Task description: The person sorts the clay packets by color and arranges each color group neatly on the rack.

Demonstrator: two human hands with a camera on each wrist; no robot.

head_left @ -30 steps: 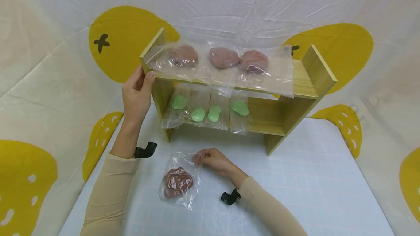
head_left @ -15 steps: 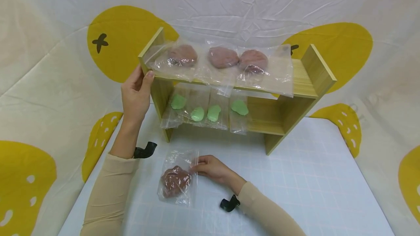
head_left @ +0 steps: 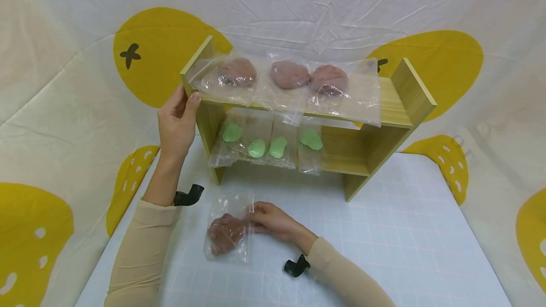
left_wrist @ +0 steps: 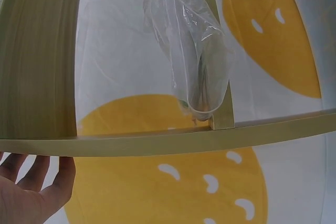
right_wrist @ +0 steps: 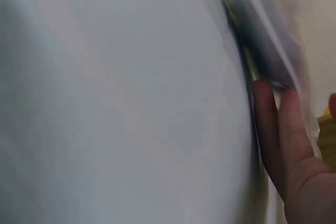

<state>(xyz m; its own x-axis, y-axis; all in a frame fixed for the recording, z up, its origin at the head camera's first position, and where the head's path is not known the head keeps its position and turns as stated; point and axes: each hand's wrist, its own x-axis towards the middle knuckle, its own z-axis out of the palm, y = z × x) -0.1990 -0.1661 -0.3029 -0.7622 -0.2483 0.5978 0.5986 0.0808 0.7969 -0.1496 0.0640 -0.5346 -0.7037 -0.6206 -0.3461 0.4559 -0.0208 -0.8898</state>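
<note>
A clear zip bag [head_left: 228, 203] with a reddish-brown lump [head_left: 225, 235] inside is at the front of the table. My right hand [head_left: 275, 221] pinches its right edge, fingertips overlapping the plastic near the lump. In the right wrist view, two fingers of that hand [right_wrist: 300, 166] lie along the blurred bag [right_wrist: 270, 35]. Up at the left, my left hand [head_left: 177, 124] grips the side panel of a two-tier wooden shelf [head_left: 414, 91], its thumb at the front edge. The left wrist view shows curled fingers [left_wrist: 63, 182] against the panel's edge.
Three clear bags with pinkish lumps [head_left: 291, 75] lie along the top tier. Below them, several bags with green lumps [head_left: 278, 148] hang partly over the lower tier's front edge. A pale checked cloth covers the table [head_left: 409, 231]; a fruit-patterned cloth [head_left: 290, 13] hangs behind.
My right hand has slid from the bag's upper right corner down along its right edge. The bag has shifted slightly left and up and turned a little. The left hand keeps its place.
</note>
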